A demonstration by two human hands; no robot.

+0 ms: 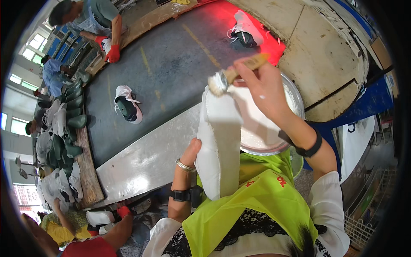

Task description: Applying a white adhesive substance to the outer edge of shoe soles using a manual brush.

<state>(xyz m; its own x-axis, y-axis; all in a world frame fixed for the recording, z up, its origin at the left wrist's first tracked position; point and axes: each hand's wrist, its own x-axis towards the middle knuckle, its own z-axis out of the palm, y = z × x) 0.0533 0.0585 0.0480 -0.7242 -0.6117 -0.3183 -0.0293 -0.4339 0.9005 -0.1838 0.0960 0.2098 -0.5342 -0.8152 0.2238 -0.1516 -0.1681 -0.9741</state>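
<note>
White shoe (219, 150) gripped by left hand (192, 151), fingers mostly hidden; right hand (266, 89), fingers pinching wooden-handled brush (221, 81).

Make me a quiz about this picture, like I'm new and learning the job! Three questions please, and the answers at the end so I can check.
1. Pick one. What is the right hand holding?
A) a pair of scissors
B) a paintbrush
C) a hammer

2. True or false? The left hand is holding a white shoe.

3. Fill in the blank. On the grey conveyor belt, the shoe farther from the person is in ____ light.

Key:
1. B, a paintbrush
2. True
3. red
</note>
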